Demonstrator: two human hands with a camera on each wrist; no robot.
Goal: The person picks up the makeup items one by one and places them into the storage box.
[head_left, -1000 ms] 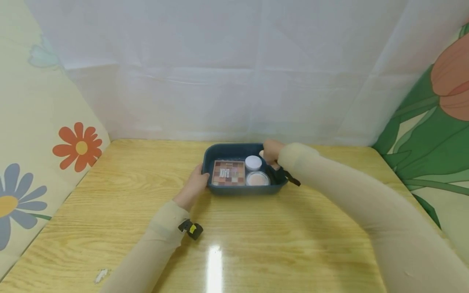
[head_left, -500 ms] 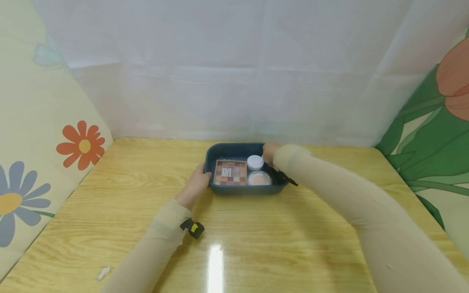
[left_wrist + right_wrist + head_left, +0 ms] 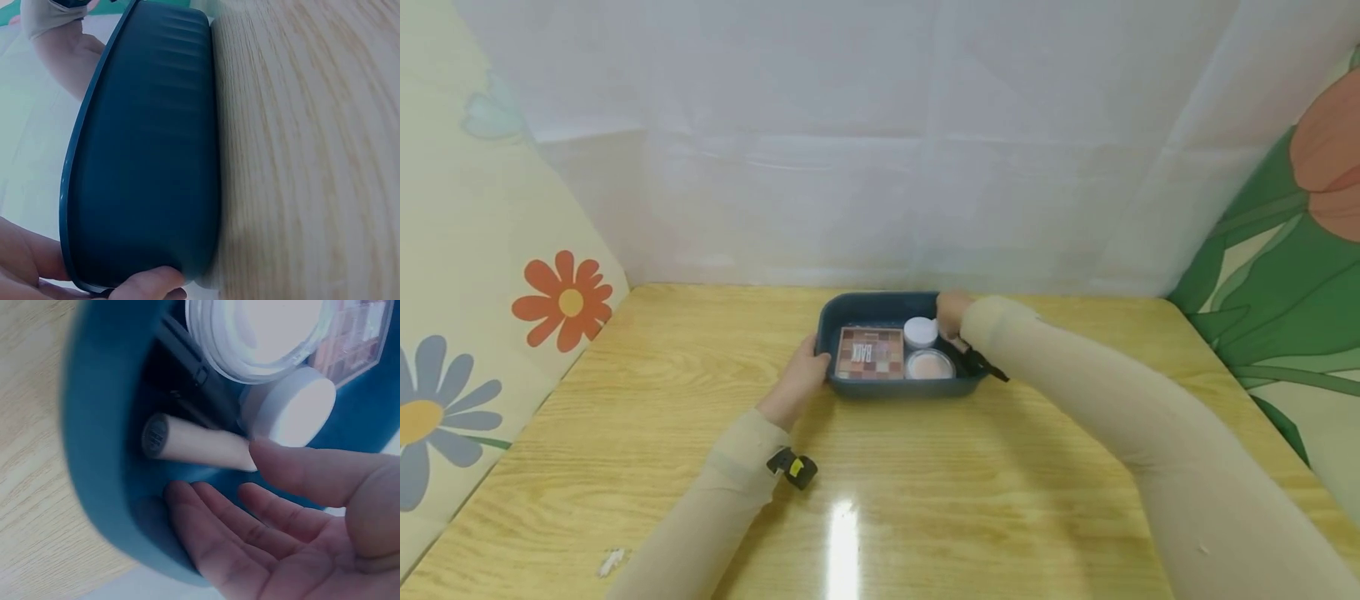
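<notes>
A dark blue bin (image 3: 902, 389) stands on the table with makeup inside. My left hand (image 3: 797, 377) grips its left end, the thumb and fingers on either side of the wall in the left wrist view. My right hand (image 3: 953, 313) reaches inside the right end. In the right wrist view its fingers are loosely bent, and the thumb tip is at the end of a beige cosmetic tube (image 3: 200, 444) lying there; whether they touch I cannot tell. Nearby are slim black makeup tubes (image 3: 203, 372), a white-lidded jar (image 3: 920, 332), a clear-rimmed round compact (image 3: 929, 365) and an eyeshadow palette (image 3: 870, 354).
The wooden table (image 3: 925, 492) extends around the bin. Behind it hangs a white cloth (image 3: 790, 150). Flower-patterned panels (image 3: 467, 250) stand at both sides. A small white scuff (image 3: 612, 562) marks the table at the front left.
My right hand has sunk slightly lower inside the bin's right end. The left hand keeps its grip, and the bin stays in place. The head view shifts a little.
</notes>
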